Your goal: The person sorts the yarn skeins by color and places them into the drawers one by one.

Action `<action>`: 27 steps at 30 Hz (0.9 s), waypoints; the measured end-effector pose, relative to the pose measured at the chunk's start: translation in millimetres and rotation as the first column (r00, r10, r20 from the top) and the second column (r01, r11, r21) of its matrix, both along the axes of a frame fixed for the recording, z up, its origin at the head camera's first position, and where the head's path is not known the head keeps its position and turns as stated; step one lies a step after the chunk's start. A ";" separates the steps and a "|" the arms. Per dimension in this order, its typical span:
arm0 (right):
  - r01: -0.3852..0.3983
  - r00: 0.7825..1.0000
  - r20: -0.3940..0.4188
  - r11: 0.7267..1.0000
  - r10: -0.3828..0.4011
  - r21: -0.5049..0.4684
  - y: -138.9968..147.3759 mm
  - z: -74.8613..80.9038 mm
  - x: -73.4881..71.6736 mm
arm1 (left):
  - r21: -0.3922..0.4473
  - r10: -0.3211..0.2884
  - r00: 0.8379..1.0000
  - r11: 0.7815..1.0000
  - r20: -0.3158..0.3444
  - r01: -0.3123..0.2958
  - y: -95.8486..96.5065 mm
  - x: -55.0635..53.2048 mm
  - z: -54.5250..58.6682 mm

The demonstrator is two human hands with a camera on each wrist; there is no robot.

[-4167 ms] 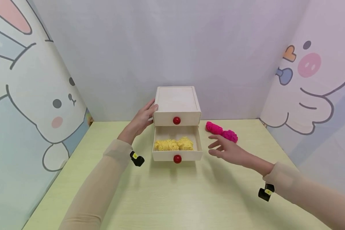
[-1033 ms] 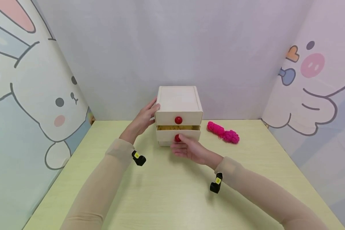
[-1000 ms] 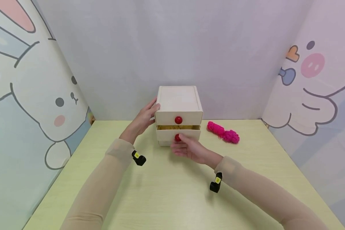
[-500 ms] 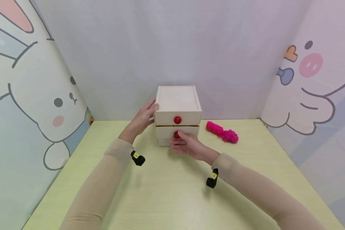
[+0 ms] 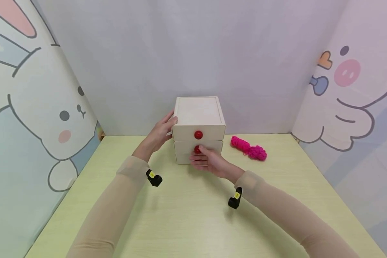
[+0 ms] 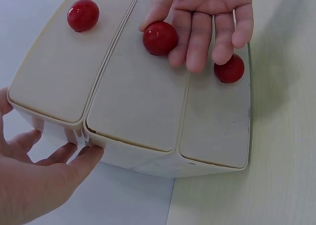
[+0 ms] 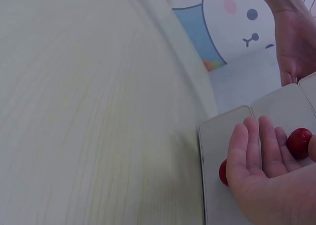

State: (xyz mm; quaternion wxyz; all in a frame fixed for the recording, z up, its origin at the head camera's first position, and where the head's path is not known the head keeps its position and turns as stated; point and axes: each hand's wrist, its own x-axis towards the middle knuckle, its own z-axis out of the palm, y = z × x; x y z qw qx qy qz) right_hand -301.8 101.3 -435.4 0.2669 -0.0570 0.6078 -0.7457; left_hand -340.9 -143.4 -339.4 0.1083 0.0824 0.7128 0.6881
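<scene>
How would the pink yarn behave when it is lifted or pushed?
The pink yarn should squash easily, since it looks like soft wound strands. It would probably bend at its pinched middle. Rolling seems unlikely, as its two lumps are uneven.

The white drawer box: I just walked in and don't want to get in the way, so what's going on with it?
A person has both hands at the white drawer box. The left hand rests against its side, while the right hand pinches the red knob of the middle drawer between thumb and finger. All three drawers look pushed in, or nearly so, and their contents are hidden. Some pink yarn lies on the table, right of the box.
</scene>
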 end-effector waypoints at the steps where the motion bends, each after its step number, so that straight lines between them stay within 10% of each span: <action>1: -0.002 1.000 0.000 1.000 0.002 0.000 -0.2 -0.6 -0.6 | 0.001 -0.002 1.000 1.000 -0.001 0.002 -0.5 -0.1 -0.4; 27: 0.030 0.998 -0.056 0.985 -0.021 0.168 11.9 6.3 4.0 | -0.023 -0.027 1.000 0.999 -0.016 0.027 -2.5 -0.3 0.0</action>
